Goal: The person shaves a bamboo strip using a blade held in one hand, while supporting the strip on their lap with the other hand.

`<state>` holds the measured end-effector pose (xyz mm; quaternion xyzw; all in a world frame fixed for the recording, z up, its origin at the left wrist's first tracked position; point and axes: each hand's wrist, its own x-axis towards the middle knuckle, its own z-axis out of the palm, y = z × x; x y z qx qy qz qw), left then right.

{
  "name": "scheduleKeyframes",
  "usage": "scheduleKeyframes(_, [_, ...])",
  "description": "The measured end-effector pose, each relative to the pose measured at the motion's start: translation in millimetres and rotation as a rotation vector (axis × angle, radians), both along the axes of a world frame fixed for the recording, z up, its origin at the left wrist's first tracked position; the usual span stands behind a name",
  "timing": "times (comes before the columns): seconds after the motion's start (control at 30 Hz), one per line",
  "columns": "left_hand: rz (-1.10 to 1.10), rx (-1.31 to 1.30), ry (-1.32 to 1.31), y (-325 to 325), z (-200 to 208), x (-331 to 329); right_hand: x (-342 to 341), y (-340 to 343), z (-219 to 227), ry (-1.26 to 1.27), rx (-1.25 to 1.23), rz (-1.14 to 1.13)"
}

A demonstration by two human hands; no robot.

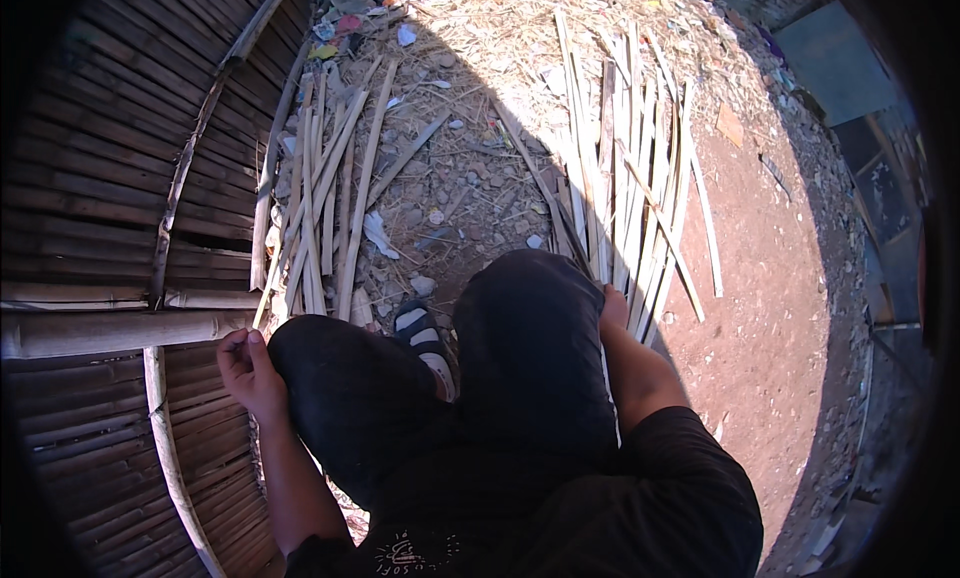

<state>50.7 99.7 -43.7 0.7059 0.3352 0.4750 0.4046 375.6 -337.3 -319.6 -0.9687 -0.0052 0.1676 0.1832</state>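
At the left, beside my left knee, my left hand [251, 376] is closed, with thumb and fingertips pinched at the near end of a thin pale bamboo strip [266, 300]. That strip slants up toward a loose bundle of bamboo strips [322, 193] on the ground along the wall. My right hand [613, 310] is against the outer side of my right knee, and the knee hides its fingers. Just beyond it a second spread of bamboo strips [635, 168] lies partly in sunlight, several of them crossing one another.
A bamboo slat wall [110, 148] with a thick horizontal pole [120, 331] stands close on my left. Stones, dry shavings and scraps litter the ground [450, 178]. My sandalled foot [428, 340] is between the bundles. Bare brown earth [760, 308] and dark panels [880, 178] are at the right.
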Motion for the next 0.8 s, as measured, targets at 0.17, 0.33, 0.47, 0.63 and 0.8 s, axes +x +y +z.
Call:
scheduleKeyframes(0.17, [-0.011, 0.003, -0.022, -2.2, -1.1, 4.8, -9.9, -10.8, 16.0, -0.065, 0.080, -0.065])
scheduleKeyframes(0.33, [-0.081, -0.008, -0.096, -4.7, -2.0, 8.6, -24.5, -20.3, 46.6, -0.154, 0.259, -0.069])
scheduleKeyframes(0.47, [-0.076, 0.003, -0.068, -13.8, 4.1, 15.4, -13.8, -36.7, 60.3, -0.285, 0.554, -0.070])
scheduleKeyframes(0.63, [-0.128, 0.066, -0.023, -28.9, 15.1, 19.1, 12.1, -27.2, 123.4, -0.295, 0.865, -0.126])
scheduleKeyframes(0.8, [-0.337, 0.014, -0.012, -69.4, 42.5, 49.8, 18.2, 9.7, 235.9, -0.199, 1.072, -0.144])
